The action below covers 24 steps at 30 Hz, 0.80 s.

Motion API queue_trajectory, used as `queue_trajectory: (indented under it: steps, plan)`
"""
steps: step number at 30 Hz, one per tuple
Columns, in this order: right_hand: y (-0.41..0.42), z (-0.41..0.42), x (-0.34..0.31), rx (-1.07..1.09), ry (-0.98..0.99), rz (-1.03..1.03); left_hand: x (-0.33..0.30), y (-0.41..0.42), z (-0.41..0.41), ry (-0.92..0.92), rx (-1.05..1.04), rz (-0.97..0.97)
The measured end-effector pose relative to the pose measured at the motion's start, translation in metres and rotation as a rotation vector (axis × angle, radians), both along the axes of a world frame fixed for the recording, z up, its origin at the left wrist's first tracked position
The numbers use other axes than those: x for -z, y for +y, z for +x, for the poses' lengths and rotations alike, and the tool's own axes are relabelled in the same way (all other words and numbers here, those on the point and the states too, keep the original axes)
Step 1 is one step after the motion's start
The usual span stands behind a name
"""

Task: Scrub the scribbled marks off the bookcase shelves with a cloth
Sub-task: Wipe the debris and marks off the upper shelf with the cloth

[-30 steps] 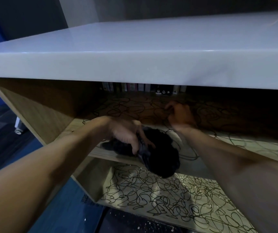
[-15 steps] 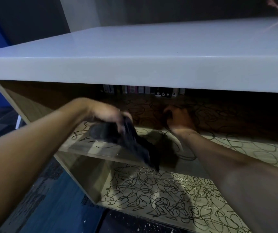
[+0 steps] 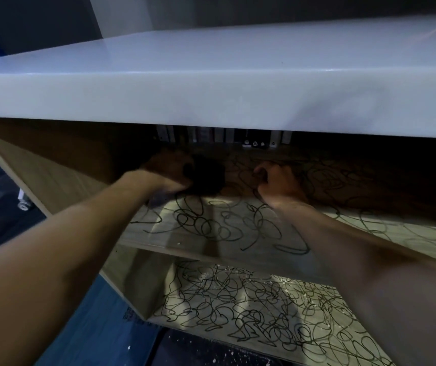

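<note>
Under white top [image 3: 238, 75], scribbled shelves [image 3: 211, 228].

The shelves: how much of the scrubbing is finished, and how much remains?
Little looks done: only a small strip at the upper shelf's left front is free of scribbles. In hand: the left hand grips the dark cloth deep on that shelf; the right hand rests beside it. Left: most of the upper shelf and the whole lower shelf.
</note>
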State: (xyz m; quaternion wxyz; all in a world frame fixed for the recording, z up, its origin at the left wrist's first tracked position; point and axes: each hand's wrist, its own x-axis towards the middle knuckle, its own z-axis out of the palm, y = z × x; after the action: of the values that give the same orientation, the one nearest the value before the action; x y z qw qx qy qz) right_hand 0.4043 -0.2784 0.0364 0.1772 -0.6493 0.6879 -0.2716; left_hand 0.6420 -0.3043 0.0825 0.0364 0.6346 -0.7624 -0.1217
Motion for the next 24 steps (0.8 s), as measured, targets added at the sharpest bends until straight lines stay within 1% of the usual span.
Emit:
queue_trajectory:
  steps: [2,3,4,6,8,10,12,13,14,16,18,21,24]
  plan:
    - [-0.001,-0.001,-0.001,-0.005,0.006,-0.001,-0.007,0.036,-0.019,0.072,0.110,0.227]
    - [0.000,-0.001,-0.001,-0.005,0.013,-0.003,0.000,0.034,-0.017,0.079,0.114,0.263]
    - [-0.001,-0.001,-0.001,-0.004,0.022,-0.004,0.002,0.031,-0.017,-0.022,0.136,0.216]
    - [-0.001,-0.001,-0.002,-0.008,0.056,0.000,-0.007,0.017,-0.014,-0.135,0.143,0.110]
    - [-0.005,-0.003,-0.002,0.001,0.103,-0.010,-0.015,0.007,-0.021,-0.145,0.173,-0.010]
    - [-0.010,-0.008,-0.002,0.022,0.145,-0.037,-0.016,-0.004,-0.024,-0.097,0.056,-0.157]
    - [-0.017,-0.017,-0.001,0.036,0.199,-0.057,-0.008,-0.030,-0.026,-0.028,-0.067,-0.375]
    - [-0.021,-0.023,-0.001,0.055,0.233,-0.065,-0.003,-0.045,-0.028,-0.033,-0.108,-0.433]
    - [-0.026,-0.029,0.000,0.095,0.262,-0.078,0.005,-0.061,-0.029,-0.091,-0.137,-0.457]
    - [-0.036,-0.041,0.001,0.207,0.273,-0.102,0.014,-0.079,-0.043,-0.180,-0.151,-0.381]
    - [-0.044,-0.049,0.003,0.296,0.232,-0.119,0.023,-0.078,-0.072,-0.176,-0.157,-0.296]
    - [-0.052,-0.050,0.007,0.302,0.203,-0.113,0.040,-0.077,-0.115,-0.152,-0.082,-0.230]
    - [-0.056,-0.060,0.009,0.289,0.229,-0.125,0.052,-0.080,-0.134,-0.138,-0.015,-0.257]
